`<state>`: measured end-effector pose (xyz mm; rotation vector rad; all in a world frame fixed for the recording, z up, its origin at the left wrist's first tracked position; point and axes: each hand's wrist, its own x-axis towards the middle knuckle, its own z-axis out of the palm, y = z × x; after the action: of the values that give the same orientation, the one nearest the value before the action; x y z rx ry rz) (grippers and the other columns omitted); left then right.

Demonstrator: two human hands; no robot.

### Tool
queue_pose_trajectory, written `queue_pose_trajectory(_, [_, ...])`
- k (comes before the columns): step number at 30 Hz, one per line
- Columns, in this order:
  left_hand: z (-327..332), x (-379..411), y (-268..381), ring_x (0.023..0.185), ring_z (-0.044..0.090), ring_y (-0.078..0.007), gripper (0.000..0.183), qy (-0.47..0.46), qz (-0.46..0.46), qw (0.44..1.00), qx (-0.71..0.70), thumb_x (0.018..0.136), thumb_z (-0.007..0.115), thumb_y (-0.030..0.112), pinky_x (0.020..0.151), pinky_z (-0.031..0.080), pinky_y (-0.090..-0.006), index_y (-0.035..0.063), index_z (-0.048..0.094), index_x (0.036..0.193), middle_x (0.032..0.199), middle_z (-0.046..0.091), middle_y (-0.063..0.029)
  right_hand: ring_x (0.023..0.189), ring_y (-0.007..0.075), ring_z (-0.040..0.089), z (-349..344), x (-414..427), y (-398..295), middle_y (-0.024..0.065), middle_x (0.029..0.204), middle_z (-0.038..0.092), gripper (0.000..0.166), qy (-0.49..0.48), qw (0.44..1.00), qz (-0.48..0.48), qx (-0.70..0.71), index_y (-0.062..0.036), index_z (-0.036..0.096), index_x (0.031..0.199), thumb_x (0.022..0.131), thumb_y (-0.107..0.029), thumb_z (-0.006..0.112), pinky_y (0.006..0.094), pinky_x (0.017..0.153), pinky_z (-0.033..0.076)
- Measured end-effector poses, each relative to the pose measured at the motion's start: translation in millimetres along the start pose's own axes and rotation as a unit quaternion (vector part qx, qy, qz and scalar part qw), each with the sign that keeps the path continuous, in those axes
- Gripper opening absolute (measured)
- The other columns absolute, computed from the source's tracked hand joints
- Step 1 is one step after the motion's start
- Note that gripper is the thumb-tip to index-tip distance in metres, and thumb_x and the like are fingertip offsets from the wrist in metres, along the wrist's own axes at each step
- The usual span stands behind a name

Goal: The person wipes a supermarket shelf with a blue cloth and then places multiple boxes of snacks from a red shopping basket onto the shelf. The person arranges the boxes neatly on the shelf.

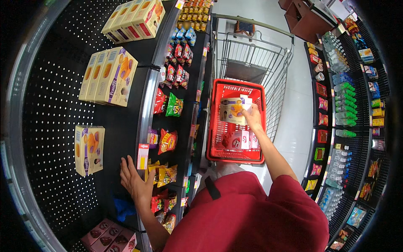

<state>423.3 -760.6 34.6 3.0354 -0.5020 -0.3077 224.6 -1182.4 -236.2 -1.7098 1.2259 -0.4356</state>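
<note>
My right hand [252,118] grips a cream cookie box [232,110] with a purple stripe inside a red plastic shopping basket [263,126]. Pink boxes [237,140] lie at the basket's near end. Fingers spread, my left hand [135,181] rests at the front of a black shelf [116,135] and holds nothing. One cream cookie box [89,150] stands alone on that shelf, left of this hand. Farther along are a row of similar cream boxes [108,76] and another group with red and purple stripes [135,20].
A metal shopping cart [255,50] stands beyond and beside the basket. Snack bags [168,141] fill lower shelves. A blue cloth [123,208] and stacked pink boxes [110,236] are at lower left. Shelves with bottles [344,104] line the aisle's right side.
</note>
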Motion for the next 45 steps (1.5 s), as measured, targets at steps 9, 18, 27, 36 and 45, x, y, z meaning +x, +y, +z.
queue_pose_trajectory(9, [3.3,0.9,4.6,0.151,0.029,-0.0441,0.102,0.01,0.007,1.0,0.011,0.08,0.085,0.031,0.121,0.024,-0.0599,0.0074,0.029,0.163,0.166,0.028,-0.0236,0.094,0.0434,0.073,78.1,77.8,82.4,0.0297,0.101,0.072,0.071,-0.009,0.98,0.012,-0.197,0.0076,0.058,0.12,0.079,-0.044,0.084,0.0503,0.081,0.057])
queue_pose_trajectory(18, [0.1,6.4,-1.6,0.151,0.031,-0.0446,0.098,0.033,0.032,0.999,-0.014,0.081,0.084,0.035,0.12,0.025,-0.0577,0.0062,0.034,0.16,0.164,0.031,-0.0259,0.105,0.0443,0.071,99.8,124.3,170.9,0.0261,0.119,0.07,0.076,-0.03,0.949,0.008,-0.313,-0.0041,0.048,0.142,0.084,-0.041,0.081,0.0516,0.09,0.057])
queue_pose_trajectory(27, [-3.2,3.4,-1.2,0.152,0.031,-0.0407,0.098,0.024,0.005,0.999,-0.03,0.081,0.083,0.039,0.12,0.024,-0.0563,0.0091,0.034,0.161,0.167,0.029,-0.0219,0.103,0.0434,0.07,86.7,120.5,138.6,0.028,0.113,0.069,0.051,-0.024,0.948,0.004,-0.316,-0.0031,0.057,0.133,0.09,-0.025,0.074,0.0513,0.087,0.057])
queue_pose_trajectory(36, [-33.9,12.5,-19.1,0.139,0.048,-0.0377,0.068,0.206,0.021,0.974,-0.09,0.087,0.08,0.021,0.119,0.035,-0.0501,0.0072,0.052,0.148,0.149,0.053,-0.0189,0.075,0.023,0.072,79.8,34.8,84.2,0.0155,0.087,0.073,0.035,-0.106,0.987,-0.094,-0.074,0.0024,0.067,0.126,0.094,-0.012,0.066,0.0374,0.069,0.058])
queue_pose_trajectory(45, [-72.6,86.5,-93.0,0.127,0.051,-0.036,0.079,0.347,-0.054,0.935,0.042,0.082,0.086,0.037,0.109,0.037,-0.0538,0.0038,0.054,0.146,0.14,0.055,-0.0157,0.094,0.028,0.073,78.5,-70.4,-74.4,0.0177,0.103,0.074,0.027,-0.301,0.94,-0.158,-0.033,-0.0001,0.07,0.118,0.091,-0.003,0.07,0.0393,0.083,0.057])
